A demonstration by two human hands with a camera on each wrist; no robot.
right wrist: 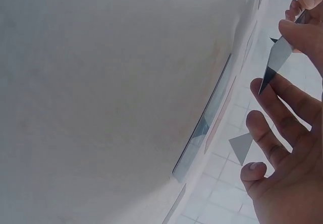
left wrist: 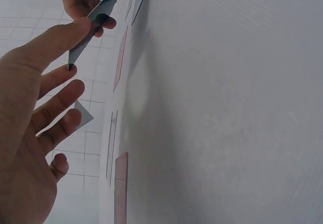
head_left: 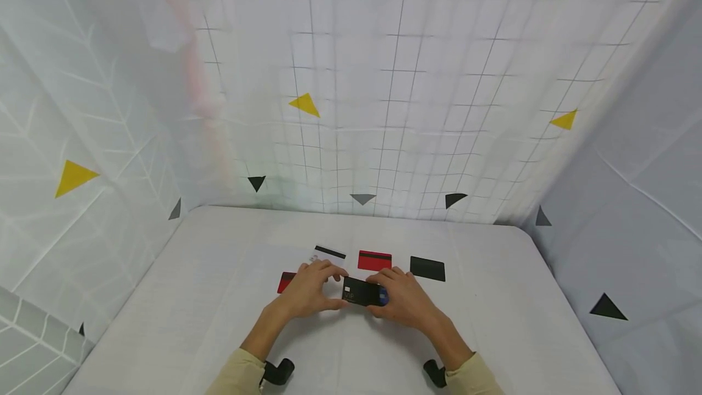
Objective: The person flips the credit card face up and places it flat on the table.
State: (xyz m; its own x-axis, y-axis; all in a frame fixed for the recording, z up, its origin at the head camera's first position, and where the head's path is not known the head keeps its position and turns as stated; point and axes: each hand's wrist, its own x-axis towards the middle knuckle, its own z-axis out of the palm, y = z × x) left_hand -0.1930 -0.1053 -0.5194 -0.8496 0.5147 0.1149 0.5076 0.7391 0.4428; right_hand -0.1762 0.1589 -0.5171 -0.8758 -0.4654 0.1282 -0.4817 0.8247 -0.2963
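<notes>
A black card with a chip and "VIP" lettering (head_left: 359,291) is held raised above the white table. My left hand (head_left: 309,290) pinches its left end between thumb and index finger, the other fingers spread loosely. On its right end my right hand (head_left: 404,297) has a similar thumb-and-finger pinch. Both wrist views catch the card (left wrist: 83,42) nearly edge-on, tilted. Beneath the right hand lies a blue card (head_left: 384,295), largely covered in the head view; the right wrist view shows this glossy card (right wrist: 199,128) flat on the tabletop.
Beyond the hands, a white card with a dark stripe (head_left: 330,253), a red striped card (head_left: 375,260) and a black card (head_left: 428,269) lie in a row. Another red card (head_left: 285,281) is partly hidden by the left hand. White curtains (head_left: 439,78) surround the table (head_left: 493,322).
</notes>
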